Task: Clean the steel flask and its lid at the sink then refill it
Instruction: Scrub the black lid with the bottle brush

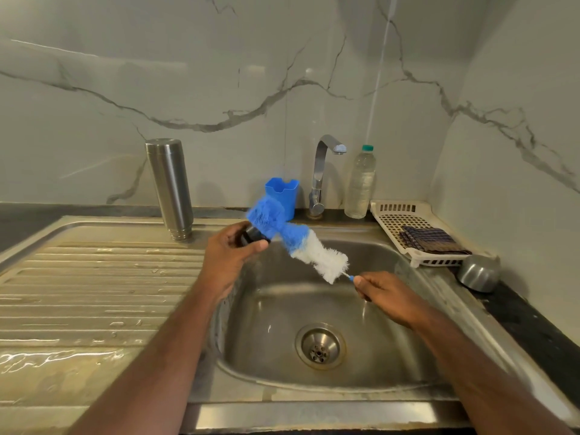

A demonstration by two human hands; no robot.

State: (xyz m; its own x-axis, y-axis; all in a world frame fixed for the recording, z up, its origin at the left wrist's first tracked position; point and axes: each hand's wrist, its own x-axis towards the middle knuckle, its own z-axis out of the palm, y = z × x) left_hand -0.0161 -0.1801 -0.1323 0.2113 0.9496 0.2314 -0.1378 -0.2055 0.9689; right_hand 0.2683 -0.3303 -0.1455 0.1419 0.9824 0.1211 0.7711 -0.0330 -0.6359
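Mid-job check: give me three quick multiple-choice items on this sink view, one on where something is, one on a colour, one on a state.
1. Where does the steel flask stand?
A. In the basin
B. Upside down on the draining board
C. In the white tray

2. What colours are the bottle brush bristles?
A. Blue and white
B. Green and yellow
C. All black

3. What is the tap doing?
A. Running hard
B. Dripping into the flask
C. No water seen flowing

Answers: 1 B, it stands inverted on the ribbed board left of the basin. 2 A, blue toward the lid, white toward the handle. 3 C, no stream shows below the spout.
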